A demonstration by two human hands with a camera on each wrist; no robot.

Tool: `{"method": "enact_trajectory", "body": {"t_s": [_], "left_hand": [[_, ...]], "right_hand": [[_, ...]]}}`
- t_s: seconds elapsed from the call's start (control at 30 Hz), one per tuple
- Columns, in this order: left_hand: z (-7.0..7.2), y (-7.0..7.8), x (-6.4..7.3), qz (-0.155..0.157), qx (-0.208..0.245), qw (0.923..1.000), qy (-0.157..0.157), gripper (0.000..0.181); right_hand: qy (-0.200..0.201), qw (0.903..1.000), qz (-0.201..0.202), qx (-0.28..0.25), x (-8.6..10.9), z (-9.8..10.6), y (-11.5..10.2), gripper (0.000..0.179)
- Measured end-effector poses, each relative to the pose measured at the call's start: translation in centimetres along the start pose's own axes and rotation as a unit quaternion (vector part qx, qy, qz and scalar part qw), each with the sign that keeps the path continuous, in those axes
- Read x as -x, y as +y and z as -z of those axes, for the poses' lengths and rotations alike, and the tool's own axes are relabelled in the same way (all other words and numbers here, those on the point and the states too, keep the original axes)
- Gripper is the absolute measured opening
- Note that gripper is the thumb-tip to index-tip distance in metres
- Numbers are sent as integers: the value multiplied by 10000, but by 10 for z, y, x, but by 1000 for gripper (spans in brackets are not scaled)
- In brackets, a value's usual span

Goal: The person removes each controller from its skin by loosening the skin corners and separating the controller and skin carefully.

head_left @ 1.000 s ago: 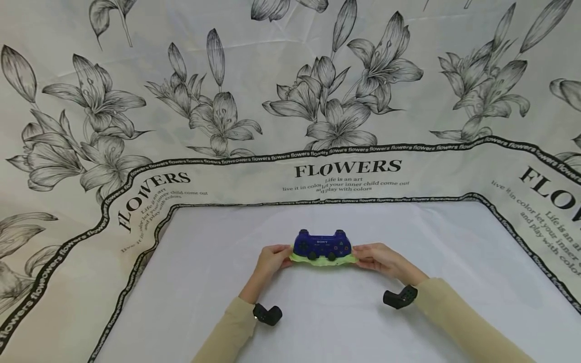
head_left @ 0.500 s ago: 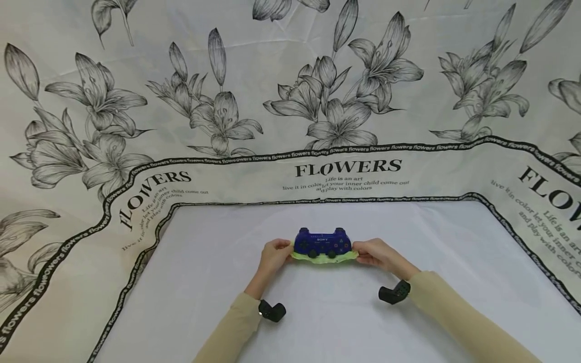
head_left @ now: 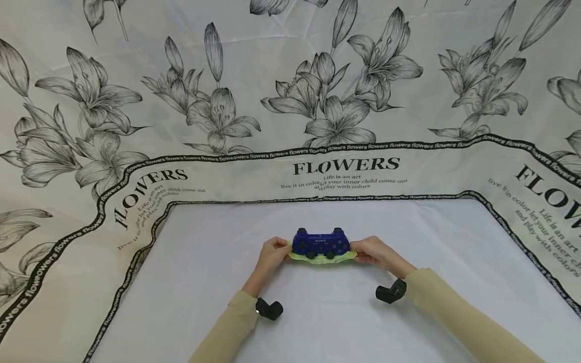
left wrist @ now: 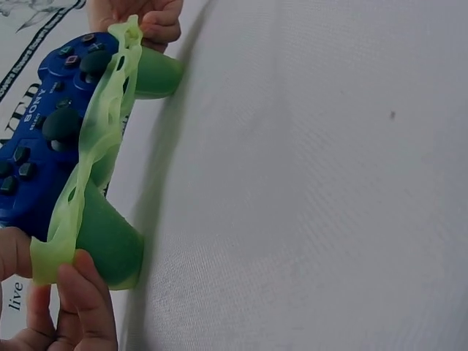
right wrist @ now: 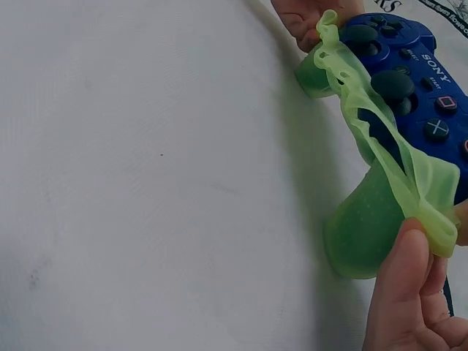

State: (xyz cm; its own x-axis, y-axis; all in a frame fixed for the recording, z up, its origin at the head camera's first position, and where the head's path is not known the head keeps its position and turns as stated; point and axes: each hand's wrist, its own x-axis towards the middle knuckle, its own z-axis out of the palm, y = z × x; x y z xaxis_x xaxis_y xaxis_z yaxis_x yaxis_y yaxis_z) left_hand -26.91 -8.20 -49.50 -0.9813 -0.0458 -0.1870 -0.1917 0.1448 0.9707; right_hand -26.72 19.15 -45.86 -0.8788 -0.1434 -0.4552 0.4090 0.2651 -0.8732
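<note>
A blue Sony game controller (head_left: 320,244) is held just over the white surface, its buttons and thumbsticks facing up. Its two handles sit inside a translucent green silicone cover (left wrist: 104,131), while the cover's upper edge lies bunched across the front below the thumbsticks. My left hand (head_left: 274,256) pinches the cover's left end between thumb and fingers. At the other end, my right hand (head_left: 374,252) pinches the cover's rim, seen close up in the right wrist view as a folded green edge (right wrist: 431,212). The controller's underside is hidden.
White cloth (head_left: 327,322) covers the table. A floral printed fabric (head_left: 317,101) with black lettered bands rises behind it and at both sides. Each wrist carries a black camera, the left camera (head_left: 270,309) and the right camera (head_left: 391,291).
Both hands keep their pinch on the cover, with the fingers and wrists shifted slightly. The right forearm has moved a little to the left and up. The controller stays nearly in place.
</note>
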Motion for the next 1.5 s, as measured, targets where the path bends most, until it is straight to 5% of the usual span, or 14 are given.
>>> {"method": "enact_trajectory", "body": {"t_s": [0.7, 1.13, 1.5], "left_hand": [[2, -5, -3, 240, 352, 9990, -128, 10], [5, -7, -1, -15, -976, 9952, -41, 11], [5, 2, -3, 412, -1460, 9884, -46, 13]], "right_hand": [[77, 9976, 450, 518, 0, 3, 10, 20], [408, 9928, 670, 905, -6, -1, 12, 20], [787, 9830, 804, 1447, -9, -3, 17, 20]]}}
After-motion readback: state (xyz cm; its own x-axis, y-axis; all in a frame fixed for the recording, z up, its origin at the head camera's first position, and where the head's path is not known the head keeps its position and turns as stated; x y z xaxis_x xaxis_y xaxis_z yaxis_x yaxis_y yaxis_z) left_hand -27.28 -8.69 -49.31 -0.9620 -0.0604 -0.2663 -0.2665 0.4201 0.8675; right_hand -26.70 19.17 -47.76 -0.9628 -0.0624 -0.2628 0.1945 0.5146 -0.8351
